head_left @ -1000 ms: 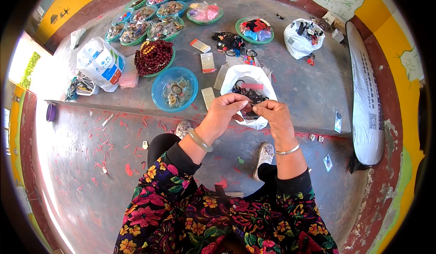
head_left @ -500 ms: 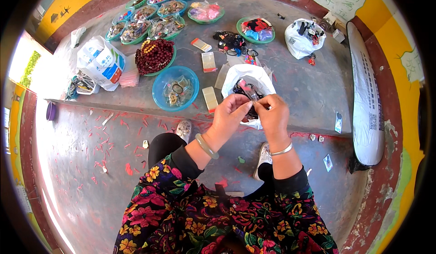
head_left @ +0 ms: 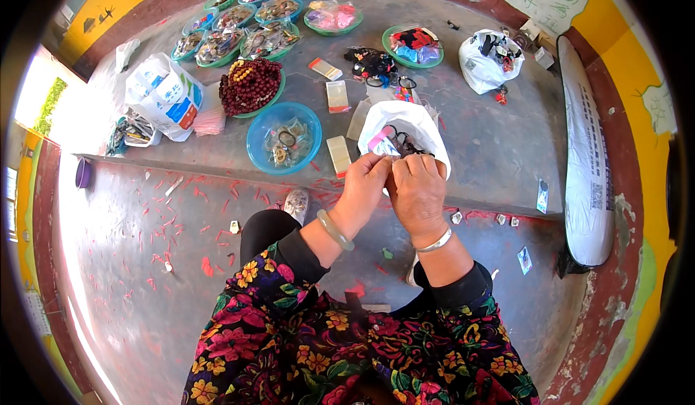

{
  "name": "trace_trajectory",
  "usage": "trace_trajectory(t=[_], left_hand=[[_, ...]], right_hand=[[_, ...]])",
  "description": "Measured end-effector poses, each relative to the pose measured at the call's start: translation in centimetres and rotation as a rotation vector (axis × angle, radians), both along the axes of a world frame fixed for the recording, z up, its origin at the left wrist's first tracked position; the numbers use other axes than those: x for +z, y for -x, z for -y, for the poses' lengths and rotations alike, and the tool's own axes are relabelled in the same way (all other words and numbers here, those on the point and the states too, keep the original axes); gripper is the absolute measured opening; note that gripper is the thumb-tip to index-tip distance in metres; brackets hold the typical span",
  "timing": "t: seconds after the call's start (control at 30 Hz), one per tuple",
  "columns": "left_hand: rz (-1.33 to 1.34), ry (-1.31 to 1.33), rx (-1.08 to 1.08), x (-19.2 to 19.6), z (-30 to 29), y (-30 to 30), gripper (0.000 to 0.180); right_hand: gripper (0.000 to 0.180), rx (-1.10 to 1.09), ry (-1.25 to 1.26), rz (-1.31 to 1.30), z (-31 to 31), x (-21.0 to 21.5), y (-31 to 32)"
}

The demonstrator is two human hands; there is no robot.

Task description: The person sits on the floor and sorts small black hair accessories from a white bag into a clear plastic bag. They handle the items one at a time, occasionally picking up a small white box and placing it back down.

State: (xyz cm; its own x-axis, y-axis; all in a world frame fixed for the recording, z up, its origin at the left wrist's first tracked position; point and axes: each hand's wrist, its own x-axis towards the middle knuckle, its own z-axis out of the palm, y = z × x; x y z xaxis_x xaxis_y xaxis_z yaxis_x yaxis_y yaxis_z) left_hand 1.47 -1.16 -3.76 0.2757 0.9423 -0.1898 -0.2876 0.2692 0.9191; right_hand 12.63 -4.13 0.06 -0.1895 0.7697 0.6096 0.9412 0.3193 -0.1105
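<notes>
Both hands meet just over the near rim of a white plastic bag that holds dark bands and loops. Between my fingertips is a small clear plastic packet with a pink part showing in it. My left hand pinches its lower edge between thumb and forefinger. My right hand, back turned up, is closed with its fingertips against the same edge; the fingers hide what exactly they grip. Beside my left hand lies a pale rectangular box. A blue basin with small clear packets stands further left.
Several bowls of packaged trinkets stand at the far left. Dark red beads fill a green bowl beside a white carrier bag. Far right are a second white bag and a long white sack. The raised ledge's edge runs across.
My right hand has rolled over so its back faces up, its fingers drawn in close to the left hand. The packet has shifted slightly left and tilted. The view has moved a little.
</notes>
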Motion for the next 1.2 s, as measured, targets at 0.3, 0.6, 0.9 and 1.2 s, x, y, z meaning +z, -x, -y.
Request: trace_trajectory(t=[0.3,0.6,0.9,1.2], left_hand=[[-0.042,-0.065,-0.055,2.1,-0.5,1.1,0.023],[-0.129,-0.102,-0.202,1.9,-0.5,0.7,0.022],[-0.124,0.005,-0.212,3.0,-0.3,1.0,0.014],[0.221,0.020,-0.224,1.8,-0.6,1.1,0.013]], right_hand=[[0.023,0.005,0.283,-0.752,-0.8,0.1,-2.6],[0.016,0.172,0.808,-1.208,-0.7,-0.6,-5.4],[0.011,0.150,0.778,-1.338,-0.4,-0.3,-5.6],[0.009,0.181,0.791,-1.401,-0.3,-0.2,-5.2]])
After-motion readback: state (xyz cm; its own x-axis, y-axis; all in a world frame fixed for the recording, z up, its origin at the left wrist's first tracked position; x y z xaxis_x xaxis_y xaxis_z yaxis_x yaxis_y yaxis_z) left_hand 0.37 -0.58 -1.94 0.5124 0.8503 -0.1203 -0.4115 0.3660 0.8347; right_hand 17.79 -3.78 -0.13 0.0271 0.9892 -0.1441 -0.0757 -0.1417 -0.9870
